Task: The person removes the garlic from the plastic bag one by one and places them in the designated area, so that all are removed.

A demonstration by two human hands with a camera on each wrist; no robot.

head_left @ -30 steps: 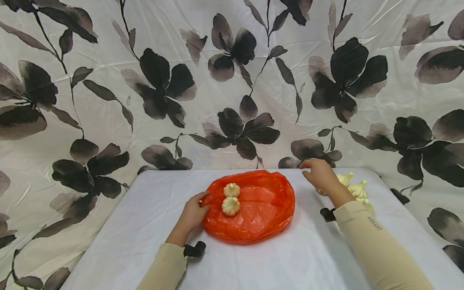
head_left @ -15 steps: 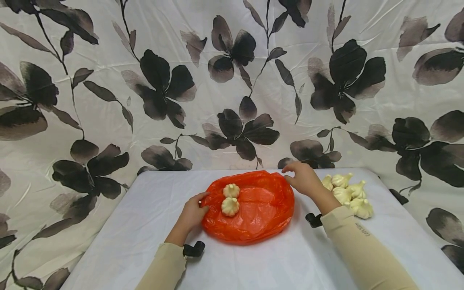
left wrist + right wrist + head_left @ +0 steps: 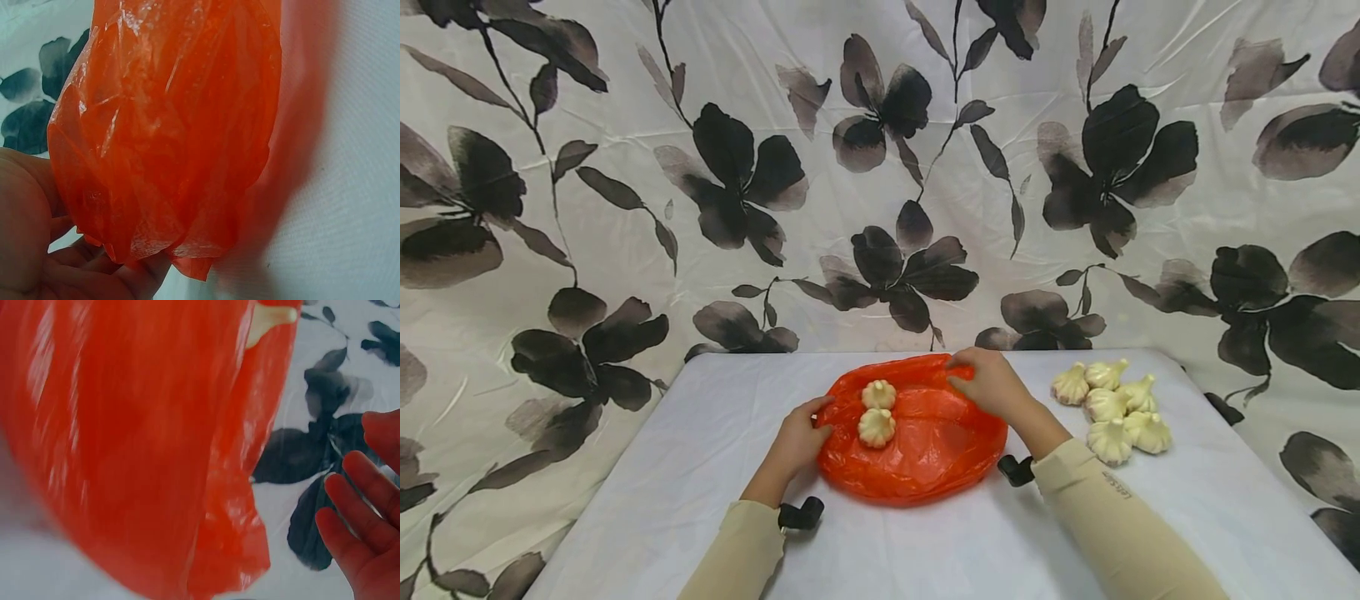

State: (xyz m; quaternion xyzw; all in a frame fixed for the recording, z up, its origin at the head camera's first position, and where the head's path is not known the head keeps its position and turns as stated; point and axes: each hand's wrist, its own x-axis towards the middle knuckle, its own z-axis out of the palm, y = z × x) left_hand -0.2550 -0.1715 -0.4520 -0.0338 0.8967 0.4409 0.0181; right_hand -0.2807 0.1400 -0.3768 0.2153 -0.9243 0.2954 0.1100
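An orange-red plastic bag [image 3: 940,454] lies with its mouth spread wide on the table. Two garlic bulbs [image 3: 877,427] sit inside it toward the left. At the bag's left rim, my left hand [image 3: 796,446] holds the edge; its fingers [image 3: 144,275] show below the plastic in the left wrist view. My right hand [image 3: 992,387] hovers over the far right rim. In the right wrist view its fingers [image 3: 365,519] are spread, holding nothing, to the side of the bag [image 3: 137,456]. A garlic stem [image 3: 272,322] sticks up beyond the plastic there.
Several more garlic bulbs [image 3: 1108,406] form a heap at the right of the white-covered table [image 3: 715,400]. A floral cloth [image 3: 895,183] hangs behind the table's back edge. Each wrist wears a small black camera [image 3: 801,514].
My right hand has swept left from beside the garlic heap to over the bag's far right rim, uncovering the heap. My left hand and the two bulbs in the bag stay put.
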